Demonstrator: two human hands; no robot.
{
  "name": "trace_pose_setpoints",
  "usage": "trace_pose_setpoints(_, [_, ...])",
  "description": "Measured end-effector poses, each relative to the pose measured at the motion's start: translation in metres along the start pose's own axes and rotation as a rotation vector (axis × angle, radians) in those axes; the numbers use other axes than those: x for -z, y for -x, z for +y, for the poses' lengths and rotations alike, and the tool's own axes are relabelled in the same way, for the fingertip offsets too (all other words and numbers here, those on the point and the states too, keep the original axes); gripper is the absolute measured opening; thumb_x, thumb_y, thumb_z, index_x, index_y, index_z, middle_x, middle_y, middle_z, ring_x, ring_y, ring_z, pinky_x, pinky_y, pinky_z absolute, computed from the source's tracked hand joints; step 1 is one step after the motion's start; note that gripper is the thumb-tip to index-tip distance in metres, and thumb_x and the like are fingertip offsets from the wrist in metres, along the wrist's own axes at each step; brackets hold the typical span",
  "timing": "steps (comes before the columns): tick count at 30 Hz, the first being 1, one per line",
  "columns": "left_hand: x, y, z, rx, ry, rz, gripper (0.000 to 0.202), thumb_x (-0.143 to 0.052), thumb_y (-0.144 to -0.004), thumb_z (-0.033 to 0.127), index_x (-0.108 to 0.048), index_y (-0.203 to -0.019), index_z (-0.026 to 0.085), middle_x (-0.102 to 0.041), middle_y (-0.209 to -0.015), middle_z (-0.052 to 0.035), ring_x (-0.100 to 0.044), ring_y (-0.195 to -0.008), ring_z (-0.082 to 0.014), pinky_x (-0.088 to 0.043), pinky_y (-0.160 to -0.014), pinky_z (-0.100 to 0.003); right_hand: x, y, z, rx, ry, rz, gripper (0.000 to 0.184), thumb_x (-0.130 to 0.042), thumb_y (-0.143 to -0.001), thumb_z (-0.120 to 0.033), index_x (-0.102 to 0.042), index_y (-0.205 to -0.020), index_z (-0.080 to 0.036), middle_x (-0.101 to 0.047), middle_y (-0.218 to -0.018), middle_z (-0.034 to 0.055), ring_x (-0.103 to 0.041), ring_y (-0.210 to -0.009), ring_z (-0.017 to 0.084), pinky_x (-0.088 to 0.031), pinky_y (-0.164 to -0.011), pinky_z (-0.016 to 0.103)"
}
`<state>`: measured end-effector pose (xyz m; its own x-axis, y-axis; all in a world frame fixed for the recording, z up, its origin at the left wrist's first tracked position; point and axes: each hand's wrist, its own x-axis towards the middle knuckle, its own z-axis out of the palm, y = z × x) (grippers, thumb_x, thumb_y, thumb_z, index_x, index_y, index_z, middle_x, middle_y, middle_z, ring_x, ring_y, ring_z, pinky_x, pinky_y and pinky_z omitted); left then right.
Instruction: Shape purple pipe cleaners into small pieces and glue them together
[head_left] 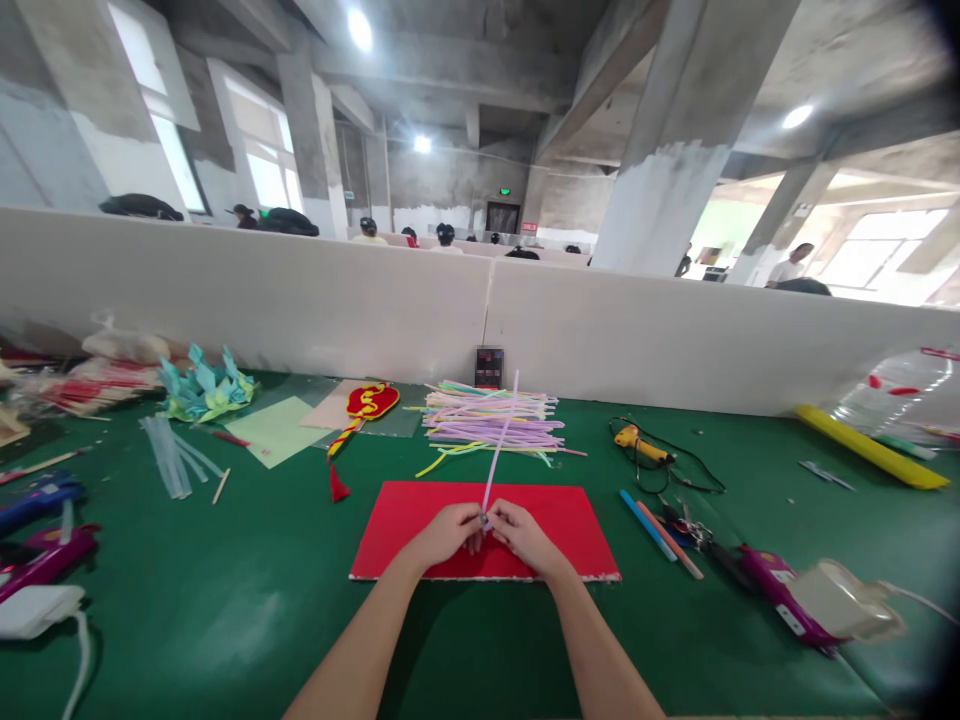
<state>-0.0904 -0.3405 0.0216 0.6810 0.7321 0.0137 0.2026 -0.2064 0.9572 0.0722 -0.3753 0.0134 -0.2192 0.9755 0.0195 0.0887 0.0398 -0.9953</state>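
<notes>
Lilac strip [501,440] slants up from the fingertips of 2 bare hands, its upper part crossing in front of a pile of strips [450,410]. Left hand [452,532] and right hand [523,535] come together at its lower end, thumbs and fingers pinching it; the finer detail between the fingertips is too small to tell. Both are over a red board [390,520] that lies flat on the green counter [225,560].

Just beyond the board, the pile shows purple, pink, green and yellow lengths, with a small black box [490,367] behind it, near the white partition [300,300]. To the left are a red and yellow ornament [379,400] with a red tassel [338,484], a pale green sheet [270,430] and some clear sticks [166,455]. To the right, 1 blue stick [649,525] and 1 pink stick [671,540] lie side by side, near a yellow tool [641,445] with a dark cord. Farther right is a purple tool [787,600]; people's heads show beyond the partition.
</notes>
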Motion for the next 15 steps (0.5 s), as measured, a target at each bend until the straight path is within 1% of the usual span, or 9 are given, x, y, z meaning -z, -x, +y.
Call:
trace_pose_setpoints(3, [0.001, 0.001, 0.002, 0.003, 0.0, -0.007, 0.034, -0.041, -0.082, 0.045, -0.052, -0.07, 0.015, -0.056, -0.057, 0.0008, -0.055, -0.055, -0.013, -0.043, -0.056, -0.023, 0.0, 0.001, -0.002, -0.004, 0.006, 0.012, 0.03, -0.052, -0.075, -0.049, -0.049, -0.068, -0.019, -0.036, -0.047, -0.0087, -0.028, -0.037, 0.005, -0.022, -0.036, 0.019])
trace_pose_setpoints(5, [0.0, 0.0, 0.003, 0.006, -0.008, 0.026, 0.035, -0.04, -0.082, 0.046, -0.051, -0.07, 0.015, -0.056, -0.058, 0.0004, -0.055, -0.055, -0.0133, -0.043, -0.057, -0.024, -0.001, 0.0, -0.002, -0.01, 0.013, 0.044, 0.031, -0.051, -0.076, -0.05, -0.049, -0.07, -0.019, -0.038, -0.047, -0.0088, -0.03, -0.035, 0.005, -0.022, -0.035, 0.018])
trace_pose_setpoints(8, [-0.004, -0.002, 0.003, 0.003, -0.042, 0.135, 0.036, -0.037, -0.083, 0.046, -0.05, -0.069, 0.016, -0.056, -0.059, 0.0, -0.055, -0.057, -0.0138, -0.042, -0.057, -0.024, -0.002, -0.001, 0.0, -0.009, 0.02, 0.098, 0.033, -0.047, -0.078, -0.052, -0.047, -0.072, -0.02, -0.044, -0.047, -0.0081, -0.035, -0.034, 0.005, -0.025, -0.033, 0.017])
trace_pose_setpoints(11, [-0.008, -0.004, 0.002, -0.011, -0.098, 0.255, 0.036, -0.035, -0.084, 0.044, -0.049, -0.065, 0.017, -0.054, -0.058, 0.0005, -0.052, -0.056, -0.0142, -0.039, -0.057, -0.024, -0.003, -0.002, 0.003, 0.004, 0.011, 0.105, 0.034, -0.045, -0.079, -0.053, -0.047, -0.074, -0.02, -0.048, -0.049, -0.0074, -0.038, -0.034, 0.005, -0.028, -0.033, 0.017])
trace_pose_setpoints(13, [-0.011, -0.005, 0.002, -0.025, -0.13, 0.296, 0.035, -0.036, -0.084, 0.043, -0.049, -0.064, 0.018, -0.053, -0.056, 0.0009, -0.051, -0.056, -0.0142, -0.037, -0.057, -0.024, -0.003, -0.003, 0.004, 0.011, 0.001, 0.096, 0.034, -0.045, -0.079, -0.053, -0.046, -0.075, -0.02, -0.05, -0.051, -0.0072, -0.039, -0.033, 0.005, -0.028, -0.032, 0.017])
trace_pose_setpoints(15, [-0.012, -0.005, 0.002, -0.039, -0.147, 0.31, 0.034, -0.037, -0.084, 0.042, -0.05, -0.064, 0.018, -0.053, -0.058, 0.001, -0.05, -0.057, -0.0143, -0.037, -0.057, -0.024, -0.003, -0.004, 0.006, 0.014, -0.012, 0.093, 0.034, -0.046, -0.078, -0.053, -0.046, -0.075, -0.02, -0.051, -0.052, -0.007, -0.039, -0.032, 0.005, -0.028, -0.032, 0.017])
